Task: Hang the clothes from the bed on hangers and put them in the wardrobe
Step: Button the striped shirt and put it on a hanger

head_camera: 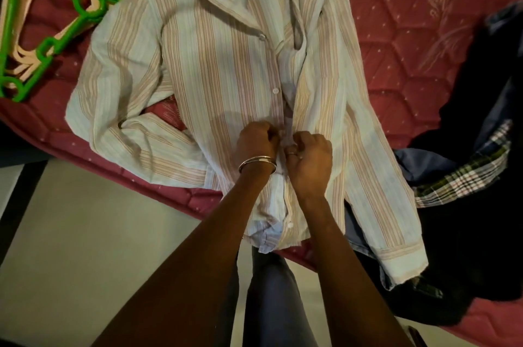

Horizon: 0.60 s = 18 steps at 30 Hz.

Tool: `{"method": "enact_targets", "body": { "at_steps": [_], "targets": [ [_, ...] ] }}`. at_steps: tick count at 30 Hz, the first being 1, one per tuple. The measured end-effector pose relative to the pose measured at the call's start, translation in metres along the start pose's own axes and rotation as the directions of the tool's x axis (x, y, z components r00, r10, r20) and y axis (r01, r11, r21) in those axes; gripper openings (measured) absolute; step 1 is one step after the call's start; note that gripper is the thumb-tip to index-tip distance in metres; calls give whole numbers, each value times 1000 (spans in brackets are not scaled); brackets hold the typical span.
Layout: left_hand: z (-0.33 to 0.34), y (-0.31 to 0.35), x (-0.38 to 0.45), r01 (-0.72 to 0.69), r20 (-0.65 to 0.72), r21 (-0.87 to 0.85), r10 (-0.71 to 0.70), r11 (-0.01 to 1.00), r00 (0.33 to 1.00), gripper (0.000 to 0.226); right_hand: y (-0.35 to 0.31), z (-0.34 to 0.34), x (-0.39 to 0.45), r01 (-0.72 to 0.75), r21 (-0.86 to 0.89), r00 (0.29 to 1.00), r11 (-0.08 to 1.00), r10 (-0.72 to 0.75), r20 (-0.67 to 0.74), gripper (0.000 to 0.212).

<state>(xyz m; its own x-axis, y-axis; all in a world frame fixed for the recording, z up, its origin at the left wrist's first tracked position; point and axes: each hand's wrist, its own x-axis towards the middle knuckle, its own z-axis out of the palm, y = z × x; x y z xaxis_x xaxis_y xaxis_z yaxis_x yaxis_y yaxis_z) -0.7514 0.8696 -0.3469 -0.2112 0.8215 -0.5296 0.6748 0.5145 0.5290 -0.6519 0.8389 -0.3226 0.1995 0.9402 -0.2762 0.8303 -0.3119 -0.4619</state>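
Observation:
A pale striped long-sleeved shirt [215,69] lies spread front-up on the red quilted mattress [424,44], collar away from me. My left hand [256,141], with a metal bangle on the wrist, pinches the left edge of the button placket at mid-chest. My right hand [310,160] pinches the opposite placket edge right beside it. Both hands have curled fingers on the fabric. A green hanger [56,38] lies over several peach hangers [22,61] at the mattress's upper left, partly under the shirt's shoulder.
A heap of dark clothes [475,205] with a plaid-lined piece [464,174] lies on the right of the mattress, touching the shirt's sleeve. The mattress edge runs diagonally below my hands; pale floor [85,233] and my trouser legs [268,298] are beneath.

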Motion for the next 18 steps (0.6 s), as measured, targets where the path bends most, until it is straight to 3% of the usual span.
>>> {"method": "enact_targets", "body": {
  "at_steps": [7,13,18],
  "targets": [
    [-8,4,-3,43,44,-162,-37,986,998,17,-10,10,8,-16,129,999,992,10,42,27],
    [-10,0,-6,98,95,-308,-72,946,993,20,-1,8,8,30,326,999,945,-22,-29,21],
    [-18,3,-4,150,118,-405,-111,902,987,15,6,-1,12,10,497,995,868,-57,80,27]
  ]
}}
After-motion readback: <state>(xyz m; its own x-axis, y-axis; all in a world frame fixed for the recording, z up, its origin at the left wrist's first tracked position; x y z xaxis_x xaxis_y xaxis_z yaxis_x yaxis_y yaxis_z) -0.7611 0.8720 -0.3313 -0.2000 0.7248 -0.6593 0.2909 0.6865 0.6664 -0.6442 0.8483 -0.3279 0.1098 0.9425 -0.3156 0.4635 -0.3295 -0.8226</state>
